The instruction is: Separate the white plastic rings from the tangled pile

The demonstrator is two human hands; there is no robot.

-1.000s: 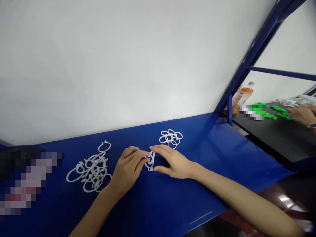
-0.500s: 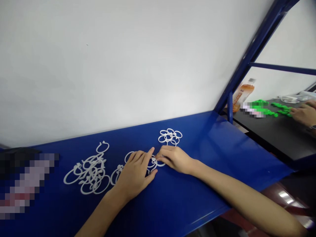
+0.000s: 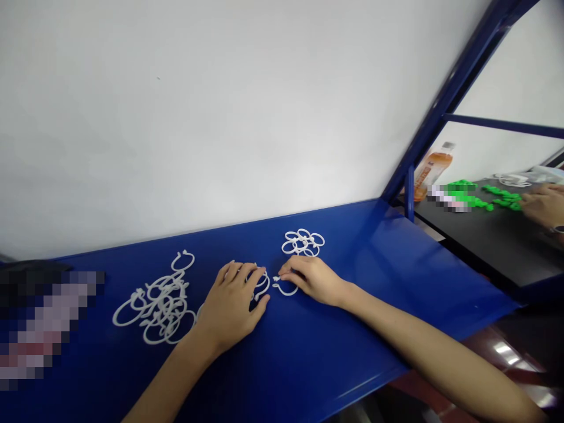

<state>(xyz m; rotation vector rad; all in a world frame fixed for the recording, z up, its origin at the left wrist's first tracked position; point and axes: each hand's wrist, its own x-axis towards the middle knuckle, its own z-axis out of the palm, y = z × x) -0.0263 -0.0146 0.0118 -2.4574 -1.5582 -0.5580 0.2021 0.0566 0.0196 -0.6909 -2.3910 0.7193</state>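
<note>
In the head view my right hand (image 3: 315, 279) pinches a white open ring (image 3: 282, 291) with knobbed ends, its gap turned to the left. The ring lies low over the blue table, apart from the others. My left hand (image 3: 233, 308) rests palm down with its fingers spread over a few more white rings (image 3: 268, 286), which it partly hides. Just beyond my right hand is a flower-like cluster of white rings (image 3: 302, 242). A loose heap of white rings (image 3: 165, 305) lies to the left of my left hand.
The blue table (image 3: 352, 329) meets a white wall at its back. A blue frame post (image 3: 409, 194) rises at the right. Beyond it, a black table (image 3: 476, 235) carries an orange drink bottle (image 3: 434, 170), green pieces (image 3: 506, 198) and another person's hand (image 3: 544, 205).
My left hand and the rings beneath it have slid left. One ring is now separate from them, in my right hand, which has barely moved.
</note>
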